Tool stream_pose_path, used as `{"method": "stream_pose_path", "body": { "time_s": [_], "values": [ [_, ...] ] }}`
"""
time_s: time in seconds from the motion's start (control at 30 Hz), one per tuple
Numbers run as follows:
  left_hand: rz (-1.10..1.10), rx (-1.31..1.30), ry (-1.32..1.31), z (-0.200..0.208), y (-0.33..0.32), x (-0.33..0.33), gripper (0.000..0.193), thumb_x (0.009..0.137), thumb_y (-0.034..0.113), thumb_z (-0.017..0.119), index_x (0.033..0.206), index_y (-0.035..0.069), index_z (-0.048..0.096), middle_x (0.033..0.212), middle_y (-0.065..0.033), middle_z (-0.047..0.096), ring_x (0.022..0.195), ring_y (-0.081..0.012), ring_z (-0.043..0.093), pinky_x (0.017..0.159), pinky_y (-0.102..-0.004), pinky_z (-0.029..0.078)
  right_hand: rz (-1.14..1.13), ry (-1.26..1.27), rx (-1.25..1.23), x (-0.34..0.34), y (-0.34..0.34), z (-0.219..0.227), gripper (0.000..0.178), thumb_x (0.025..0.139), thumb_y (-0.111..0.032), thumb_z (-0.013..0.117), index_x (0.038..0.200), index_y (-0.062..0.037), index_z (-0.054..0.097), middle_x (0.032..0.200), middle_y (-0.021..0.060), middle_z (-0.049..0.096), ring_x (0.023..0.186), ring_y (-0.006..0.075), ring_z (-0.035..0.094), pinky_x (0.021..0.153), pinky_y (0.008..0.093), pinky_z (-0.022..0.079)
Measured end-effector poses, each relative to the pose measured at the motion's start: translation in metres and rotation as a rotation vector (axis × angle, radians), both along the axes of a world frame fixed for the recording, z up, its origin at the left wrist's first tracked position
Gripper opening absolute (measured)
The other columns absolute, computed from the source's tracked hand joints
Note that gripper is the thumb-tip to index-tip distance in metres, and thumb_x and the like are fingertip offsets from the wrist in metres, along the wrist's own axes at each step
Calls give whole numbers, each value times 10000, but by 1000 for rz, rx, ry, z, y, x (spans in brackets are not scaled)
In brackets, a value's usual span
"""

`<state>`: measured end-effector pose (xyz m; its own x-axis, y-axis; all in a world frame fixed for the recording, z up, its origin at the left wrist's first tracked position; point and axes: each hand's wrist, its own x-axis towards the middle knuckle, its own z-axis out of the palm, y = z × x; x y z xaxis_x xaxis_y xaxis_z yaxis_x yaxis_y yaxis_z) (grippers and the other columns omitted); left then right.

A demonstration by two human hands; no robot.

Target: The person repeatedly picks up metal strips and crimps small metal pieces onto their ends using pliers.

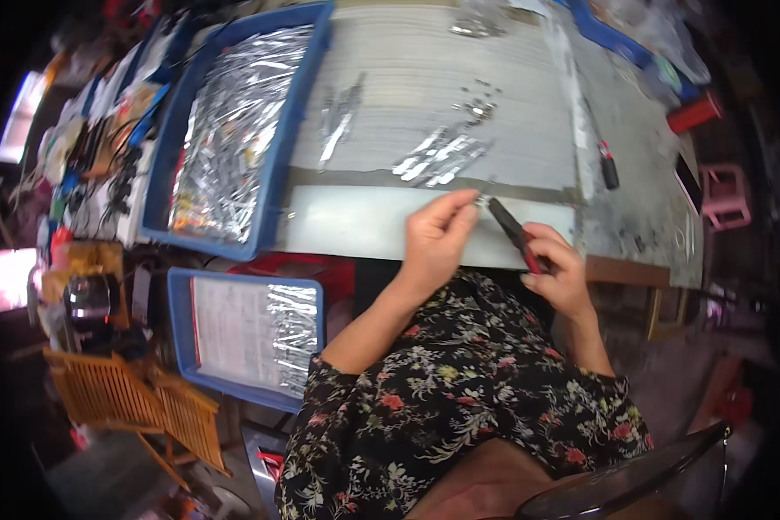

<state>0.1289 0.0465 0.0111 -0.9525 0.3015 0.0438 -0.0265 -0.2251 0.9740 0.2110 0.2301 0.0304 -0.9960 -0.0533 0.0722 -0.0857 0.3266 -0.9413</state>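
My left hand (438,236) is closed in a pinch on a small shiny metal piece (484,198) above the near edge of the work table. My right hand (562,267) grips the red handles of dark-jawed pliers (508,224). The jaws point up and left, close to the metal piece; whether they touch it I cannot tell. Just beyond my hands lies a group of flat silver metal strips (442,158). Farther off is a scatter of small metal parts (478,109). A few thin metal pieces (341,120) lie to their left.
At left stands a large blue tray (267,195) heaped with metal pieces; a smaller blue tray (248,397) sits lower, nearer me. A red-and-black hand tool (609,165), a phone (688,184) and a red cylinder (693,113) are at right. A wooden chair (113,390) stands lower left.
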Motion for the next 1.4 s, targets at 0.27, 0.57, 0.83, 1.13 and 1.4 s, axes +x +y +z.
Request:
{"method": "stream_pose_path", "body": {
  "time_s": [0.27, 0.57, 0.83, 1.13, 1.4],
  "values": [
    [-20, 26, -36, 7, 6, -2, 210, 818, 57, 549, 1005, -40, 557, 739, 6, 559, 602, -19, 445, 512, -140, 334, 11, 35, 22, -2, 2, 0, 302, 573, -7, 628, 865, 7, 551, 1094, 144, 486, 987, 233, 491, 835, 296, 375],
    [-23, -33, -32, 7, 8, 2, 200, 824, 66, 547, 998, -30, 567, 727, 8, 559, 586, -13, 435, 494, -137, 325, 21, 54, 24, 0, 2, -1, 292, 563, -22, 649, 838, 1, 554, 1079, 144, 496, 968, 234, 504, 819, 304, 389],
    [-30, -66, -4, 7, 6, 2, 200, 823, 20, 532, 1006, -59, 556, 836, -35, 591, 714, -51, 524, 640, -169, 433, 7, 86, 41, -1, 0, -1, 281, 556, -24, 649, 818, 0, 552, 1056, 147, 511, 945, 238, 516, 805, 309, 399],
    [-19, -87, 80, 1, 4, 2, 182, 815, 20, 541, 982, -40, 579, 805, -29, 589, 693, -57, 515, 617, -175, 417, 43, 94, 108, -1, 1, 2, 257, 572, -23, 631, 814, 11, 551, 1048, 144, 519, 866, 213, 539, 751, 286, 418],
    [15, -218, 330, -3, 5, 3, 180, 823, 26, 536, 984, -46, 568, 814, -35, 579, 709, -63, 508, 635, -176, 412, 106, -454, -826, -1, 10, -16, 235, 581, 3, 616, 804, 16, 543, 1036, 90, 515, 765, 95, 512, 667, 210, 415]
  ]
}}
